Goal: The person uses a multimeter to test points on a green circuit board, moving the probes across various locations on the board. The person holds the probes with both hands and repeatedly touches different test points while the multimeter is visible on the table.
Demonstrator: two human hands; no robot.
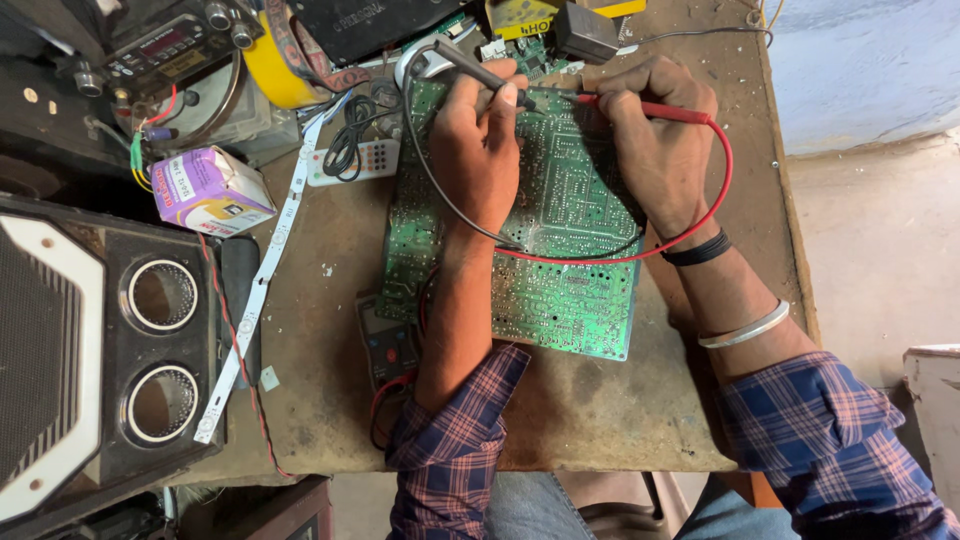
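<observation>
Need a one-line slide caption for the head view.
Left hand holds black probe, right hand red probe, on green circuit board.

Green circuit board [560, 250] lies flat before you on worn brown bench, solder side up, near edge tilted slightly. Black probe [480, 72] slants from upper left, tip on board's far edge; red probe [650, 108] lies nearly level, tip beside it, leads looping across board
</observation>
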